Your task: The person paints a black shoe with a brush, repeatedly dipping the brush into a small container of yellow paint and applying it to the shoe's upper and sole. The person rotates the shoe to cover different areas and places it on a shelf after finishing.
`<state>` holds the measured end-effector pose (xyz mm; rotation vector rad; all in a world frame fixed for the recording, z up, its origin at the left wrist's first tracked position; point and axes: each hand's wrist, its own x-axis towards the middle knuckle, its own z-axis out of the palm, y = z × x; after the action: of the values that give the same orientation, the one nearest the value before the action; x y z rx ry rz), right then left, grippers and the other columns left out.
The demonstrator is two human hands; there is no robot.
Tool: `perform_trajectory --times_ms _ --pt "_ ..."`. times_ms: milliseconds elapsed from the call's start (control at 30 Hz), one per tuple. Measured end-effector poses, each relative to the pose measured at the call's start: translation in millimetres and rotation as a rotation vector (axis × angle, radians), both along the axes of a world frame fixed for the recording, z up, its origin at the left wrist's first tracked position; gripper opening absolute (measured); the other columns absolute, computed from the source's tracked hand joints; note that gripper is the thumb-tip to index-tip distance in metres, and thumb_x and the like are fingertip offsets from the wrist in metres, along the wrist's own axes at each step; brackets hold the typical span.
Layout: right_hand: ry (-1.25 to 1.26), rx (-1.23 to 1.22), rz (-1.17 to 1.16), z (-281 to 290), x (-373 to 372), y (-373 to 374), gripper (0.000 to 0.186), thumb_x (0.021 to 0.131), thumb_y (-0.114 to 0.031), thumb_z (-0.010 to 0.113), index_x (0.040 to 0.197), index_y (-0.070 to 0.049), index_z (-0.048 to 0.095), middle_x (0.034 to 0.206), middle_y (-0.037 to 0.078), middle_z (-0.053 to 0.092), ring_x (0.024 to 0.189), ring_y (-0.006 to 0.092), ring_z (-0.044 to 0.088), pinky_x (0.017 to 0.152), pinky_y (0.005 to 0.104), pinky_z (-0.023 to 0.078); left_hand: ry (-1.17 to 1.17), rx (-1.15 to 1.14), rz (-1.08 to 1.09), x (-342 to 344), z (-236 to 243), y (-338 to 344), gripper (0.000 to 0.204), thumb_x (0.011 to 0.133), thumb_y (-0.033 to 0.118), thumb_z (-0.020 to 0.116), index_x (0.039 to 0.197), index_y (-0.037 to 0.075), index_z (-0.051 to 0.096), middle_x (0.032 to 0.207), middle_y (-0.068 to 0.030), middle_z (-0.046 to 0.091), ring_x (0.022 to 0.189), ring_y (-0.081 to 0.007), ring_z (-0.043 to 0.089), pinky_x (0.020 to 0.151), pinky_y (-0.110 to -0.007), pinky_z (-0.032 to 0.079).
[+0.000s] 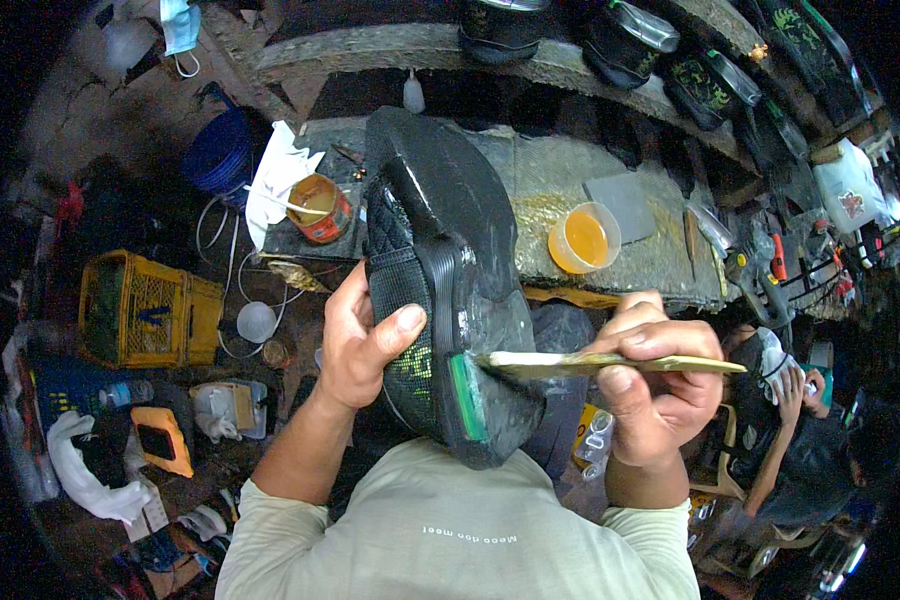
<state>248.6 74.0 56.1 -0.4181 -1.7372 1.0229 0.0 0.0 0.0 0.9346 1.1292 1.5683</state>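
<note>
A long black piece [460, 190], which looks like a motorcycle seat, leans upright between my body and the bench. It has a mesh side, ribbed trim, yellow-green print and a bright green strip [467, 398] low on it. My left hand [362, 345] grips its left side, with the thumb over the mesh. In my right hand [660, 385] is a thin brush [560, 365], pinched between thumb and fingers. Its tip lies against the seat's dark surface beside the green strip. A clear cup [584, 238] of orange liquid stands on the bench beyond my right hand.
On the bench [530, 170] are a brown-stained can [320, 208] with a stick in it, white sheets [275, 180] and hand tools [755, 270]. Similar black pieces [705, 90] line the shelf above. A yellow crate [150, 308] stands left; another person [800, 430] sits at right.
</note>
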Motion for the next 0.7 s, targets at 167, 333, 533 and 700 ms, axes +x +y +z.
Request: perform_trajectory --times_ms 167,333,533,700 --pt "-0.076 0.108 -0.144 10 2 -6 0.027 0.085 -0.003 0.075 0.107 -0.009 0.061 0.087 0.009 0.072 0.077 0.0206 0.065 0.081 0.0398 0.045 0.004 -0.033 0.025 4 5 -1 0.048 0.089 0.021 0.072 0.127 -0.004 0.056 0.114 -0.0086 0.067 0.101 -0.0138 0.063 0.095 -0.032 0.049" --pt "-0.179 0.239 -0.139 14 2 -10 0.035 0.081 0.0 0.077 0.11 -0.012 0.062 0.091 0.008 0.077 0.073 0.0206 0.066 0.079 0.04 0.044 0.059 0.003 0.071 4 8 3 0.046 0.09 0.019 0.072 0.126 -0.004 0.056 0.113 -0.0085 0.067 0.101 -0.0138 0.063 0.094 -0.031 0.049" --pt "-0.19 0.34 -0.135 7 -3 -9 0.045 0.074 0.008 0.08 0.113 -0.007 0.062 0.092 0.009 0.078 0.069 0.0202 0.067 0.073 0.0378 0.044 0.074 0.001 0.073 5 10 3 0.044 0.091 0.019 0.072 0.126 -0.004 0.057 0.113 -0.0084 0.068 0.101 -0.0135 0.064 0.094 -0.031 0.049" --pt "-0.189 0.38 -0.145 5 -6 -9 0.047 0.074 0.009 0.08 0.114 -0.008 0.063 0.093 0.01 0.078 0.069 0.0207 0.068 0.072 0.0368 0.044 0.101 0.001 0.083 6 10 3 0.04 0.093 0.017 0.071 0.125 -0.004 0.058 0.112 -0.0083 0.069 0.099 -0.0128 0.064 0.092 -0.03 0.05"
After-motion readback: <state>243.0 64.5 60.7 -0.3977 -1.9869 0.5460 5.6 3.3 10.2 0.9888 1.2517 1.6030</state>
